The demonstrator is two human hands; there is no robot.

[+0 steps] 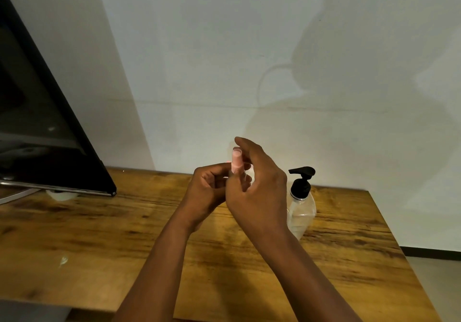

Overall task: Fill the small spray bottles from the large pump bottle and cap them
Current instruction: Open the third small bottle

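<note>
pump bottle (301,206) just right of hands; monitor (45,122) blocks far left.

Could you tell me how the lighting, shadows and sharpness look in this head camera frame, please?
Head view: dim, warm light; the person's large soft shadow falls on the wall at right; wide-angle bending slants the monitor and the table edges; the pink spray bottle, between the left hand and right hand, looks slightly blurred; the pump bottle is sharper.
</note>
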